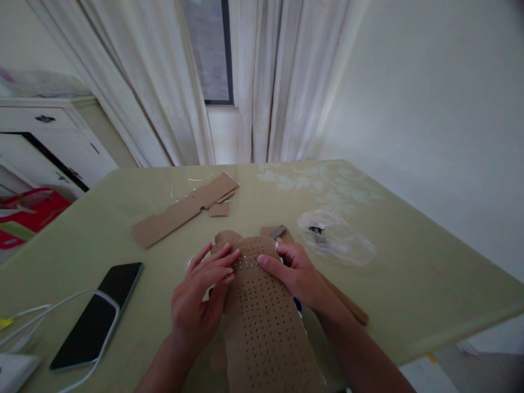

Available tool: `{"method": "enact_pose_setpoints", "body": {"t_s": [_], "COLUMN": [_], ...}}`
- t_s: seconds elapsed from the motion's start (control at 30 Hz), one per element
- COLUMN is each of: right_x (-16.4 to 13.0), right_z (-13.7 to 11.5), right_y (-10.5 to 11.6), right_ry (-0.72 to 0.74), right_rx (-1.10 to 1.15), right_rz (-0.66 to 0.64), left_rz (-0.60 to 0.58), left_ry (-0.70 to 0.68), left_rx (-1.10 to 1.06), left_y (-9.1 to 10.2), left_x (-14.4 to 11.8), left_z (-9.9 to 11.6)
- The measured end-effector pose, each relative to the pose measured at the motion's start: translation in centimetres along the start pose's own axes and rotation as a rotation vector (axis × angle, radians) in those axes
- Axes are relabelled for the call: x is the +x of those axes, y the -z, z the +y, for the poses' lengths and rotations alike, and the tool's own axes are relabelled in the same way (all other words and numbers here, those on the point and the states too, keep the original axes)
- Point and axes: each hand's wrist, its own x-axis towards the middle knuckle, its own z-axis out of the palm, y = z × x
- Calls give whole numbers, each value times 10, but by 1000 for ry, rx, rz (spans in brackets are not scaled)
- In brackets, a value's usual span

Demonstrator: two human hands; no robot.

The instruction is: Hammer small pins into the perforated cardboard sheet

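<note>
Pale green worktop [429,256] in a bright room, white curtains [270,82] and a slice of window at 12 o'clock, white drawers [53,147] off at 10.

Going left to right: at the far left edge there's a white cable [36,314] looping past a dark phone [98,316], which lies face up at about 8 o'clock from the hands. Further back, around 11 o'clock, sits a long flat strip of cardboard [184,210] with a couple of small offcuts beside it.

Then the main bit. A perforated cardboard piece [266,327] lies dead centre, its long axis running from 6 o'clock near the body up to 12 o'clock, with rows of punched holes and what look like small silvery studs in the top rows. The left hand [200,297] comes in from 7 o'clock, fingers spread and resting flat on the top left of the piece, fingertips just by the studs, so its grip is open, not clamped on anything. The right hand [297,273] comes in from 5 o'clock with its fingers curled over the top right edge; it's pressing on the card, and I can't tell if it's pinching something small. Both hands are touching the piece, fingertips nearly meeting at the stud rows.

A brown stick-like strip [347,303] pokes out under the right wrist, and at 2 o'clock lies a crumpled clear plastic bag [339,240] with something dark inside.
</note>
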Motion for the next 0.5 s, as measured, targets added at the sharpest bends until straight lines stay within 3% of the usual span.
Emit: {"method": "enact_pose_setpoints", "body": {"t_s": [0.23,0.37,0.5], "right_x": [-1,1,4], "right_z": [-3,-2,3], "right_y": [0,-1,-2], "right_ry": [20,42,24], "right_rx": [-53,-80,-4], "right_rz": [11,10,42], "left_rz": [5,44,211], "left_ry": [-5,67,242], "left_rx": [-32,-119,-94], "left_y": [1,-1,1], "left_x": [1,-2,6], "left_z": [-1,2,6]}}
